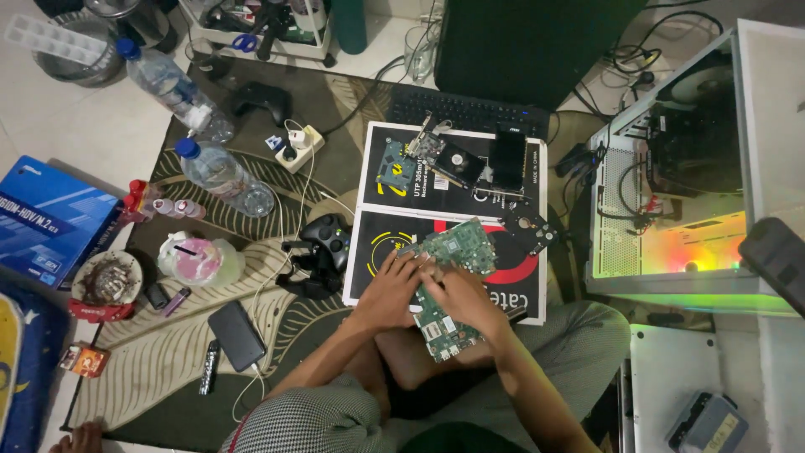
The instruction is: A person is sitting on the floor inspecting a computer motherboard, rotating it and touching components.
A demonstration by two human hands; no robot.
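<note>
A green circuit board (453, 252) lies tilted across my lap and the near edge of a black cardboard box (377, 243). My left hand (390, 289) rests on the board's left side with the fingers curled over its edge. My right hand (461, 294) presses on the board's middle, fingers bent toward the left hand. Both hands hold the board; its lower end (444, 335) sticks out below them. Smaller boards and a black drive (457, 159) lie on the far half of the box.
An open white computer case (671, 168) glows at the right. A black keyboard (465, 109) sits behind the box. Two game controllers (323, 239), water bottles (222, 176), a power bank (236, 335), a blue box (50, 222) and an ashtray (105, 281) crowd the patterned rug at left.
</note>
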